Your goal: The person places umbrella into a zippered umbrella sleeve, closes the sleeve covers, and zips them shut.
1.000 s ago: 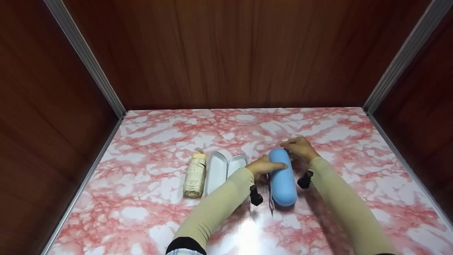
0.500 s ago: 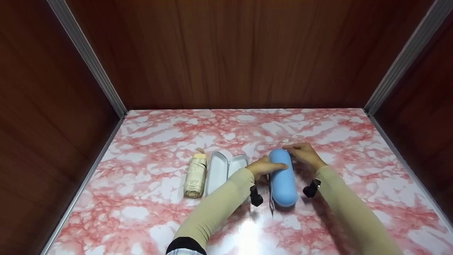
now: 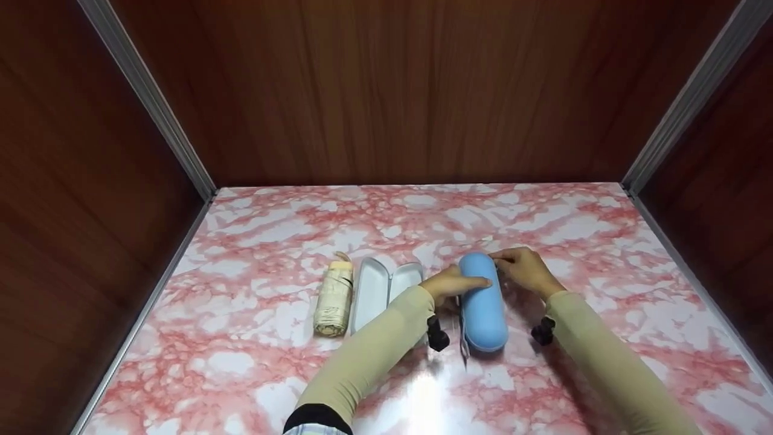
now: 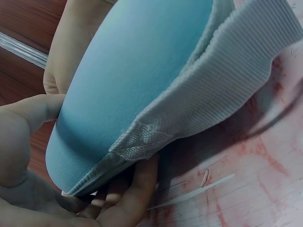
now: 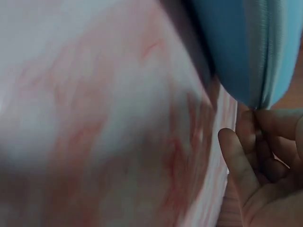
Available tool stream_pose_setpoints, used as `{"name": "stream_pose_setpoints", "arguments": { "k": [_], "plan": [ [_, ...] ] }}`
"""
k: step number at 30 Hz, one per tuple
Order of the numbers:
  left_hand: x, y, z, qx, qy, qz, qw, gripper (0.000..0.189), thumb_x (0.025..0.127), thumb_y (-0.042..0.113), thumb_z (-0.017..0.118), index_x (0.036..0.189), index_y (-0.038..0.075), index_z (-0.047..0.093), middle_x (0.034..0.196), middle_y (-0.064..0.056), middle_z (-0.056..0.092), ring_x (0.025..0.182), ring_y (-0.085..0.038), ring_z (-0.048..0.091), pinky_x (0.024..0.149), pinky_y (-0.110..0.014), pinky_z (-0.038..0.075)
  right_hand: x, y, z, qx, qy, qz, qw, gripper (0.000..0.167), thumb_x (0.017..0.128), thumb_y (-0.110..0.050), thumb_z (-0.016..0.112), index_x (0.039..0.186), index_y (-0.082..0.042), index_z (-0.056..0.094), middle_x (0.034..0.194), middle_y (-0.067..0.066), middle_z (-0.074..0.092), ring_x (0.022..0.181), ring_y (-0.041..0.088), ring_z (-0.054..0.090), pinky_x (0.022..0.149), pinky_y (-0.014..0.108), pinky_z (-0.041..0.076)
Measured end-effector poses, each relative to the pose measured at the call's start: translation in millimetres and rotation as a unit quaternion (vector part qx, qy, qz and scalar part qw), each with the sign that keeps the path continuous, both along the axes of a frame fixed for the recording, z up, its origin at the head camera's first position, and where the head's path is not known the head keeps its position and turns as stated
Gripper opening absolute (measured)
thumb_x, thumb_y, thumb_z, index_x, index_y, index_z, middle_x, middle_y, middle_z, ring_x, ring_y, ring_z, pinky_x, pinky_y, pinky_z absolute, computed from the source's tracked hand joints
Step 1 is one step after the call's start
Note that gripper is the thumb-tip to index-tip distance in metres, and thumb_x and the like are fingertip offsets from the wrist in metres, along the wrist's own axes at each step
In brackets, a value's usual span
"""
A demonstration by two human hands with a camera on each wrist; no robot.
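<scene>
A blue zippered case [image 3: 485, 317] with rounded ends lies on the patterned tabletop. My left hand [image 3: 448, 284] grips it from the left, thumb over the top and fingers under its lower edge. A pale woven strap [image 4: 203, 90] runs along that side in the left wrist view. At the far right end of the case is my right hand [image 3: 525, 269]. The right wrist view shows its thumb and index finger pinching at the zipper [image 5: 271, 47] seam; the zipper pull is hidden by the fingers.
Left of the case lies an opened white hard case [image 3: 371, 293], partly covered by the left forearm. Beside it is a folded cream umbrella [image 3: 333, 302]. Dark wood panels [image 3: 386, 90] stand at the back and both sides of the table [image 3: 241, 362].
My right hand has moved from the far tip of the blue case round to its right side, slightly nearer. The left hand and case have stayed put.
</scene>
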State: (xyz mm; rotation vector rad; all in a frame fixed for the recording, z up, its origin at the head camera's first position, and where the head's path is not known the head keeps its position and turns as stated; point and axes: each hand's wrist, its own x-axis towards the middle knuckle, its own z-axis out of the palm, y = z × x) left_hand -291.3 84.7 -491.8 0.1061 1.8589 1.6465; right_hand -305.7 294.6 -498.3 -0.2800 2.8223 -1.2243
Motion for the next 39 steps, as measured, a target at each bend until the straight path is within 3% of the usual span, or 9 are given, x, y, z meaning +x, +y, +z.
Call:
{"name": "stream_pose_setpoints", "arguments": {
  "k": [5,14,23,35,39],
  "plan": [
    [-0.3,0.2,-0.6,-0.001,0.002,0.004,1.0,0.073,0.085,0.03,0.079,0.142,0.004,0.042,0.118,-0.013,0.056,0.109,-0.037,0.058,0.088,-0.065,0.048,0.5,-3.0,-0.4,0.026,0.017,-0.008,0.9995,0.027,0.103,-0.014,0.055,0.119,0.002,0.07,0.116,0.021,0.068,0.107,0.037,0.063,0.091,0.052,0.05],
    [-0.6,1.1,0.3,-0.005,0.014,0.004,0.9999,0.067,0.085,0.03,0.078,0.139,0.004,0.047,0.117,-0.012,0.058,0.108,-0.035,0.06,0.087,-0.063,0.05,2.5,2.0,-6.0,-0.027,-0.021,-0.015,0.9993,0.027,0.105,-0.017,0.054,0.119,0.0,0.068,0.11,0.017,0.069,0.095,0.027,0.069,0.085,0.043,0.055],
    [0.2,1.8,0.4,-0.017,0.018,0.011,0.9996,0.067,0.085,0.031,0.078,0.136,0.001,0.047,0.114,-0.012,0.058,0.105,-0.035,0.061,0.086,-0.062,0.051,7.5,2.0,-9.8,-0.029,0.004,-0.007,0.9996,0.022,0.105,-0.015,0.053,0.115,-0.003,0.068,0.111,0.017,0.069,0.096,0.029,0.068,0.082,0.043,0.056],
    [0.1,3.0,0.4,-0.012,0.014,0.017,0.9997,0.063,0.085,0.029,0.078,0.134,0.002,0.049,0.113,-0.013,0.059,0.102,-0.036,0.061,0.085,-0.062,0.051,14.0,2.3,-13.0,-0.035,0.016,-0.011,0.9992,0.021,0.105,-0.014,0.053,0.117,-0.005,0.067,0.108,0.016,0.069,0.087,0.028,0.071,0.065,0.036,0.057],
    [0.9,3.3,0.2,-0.008,0.013,0.021,0.9996,0.061,0.084,0.028,0.078,0.133,0.002,0.05,0.112,-0.012,0.059,0.102,-0.036,0.061,0.085,-0.063,0.051,15.9,4.6,-13.0,-0.049,-0.005,-0.012,0.9987,0.021,0.105,-0.018,0.054,0.118,-0.007,0.067,0.106,0.014,0.069,0.084,0.026,0.071,0.06,0.036,0.057]
  ]
}}
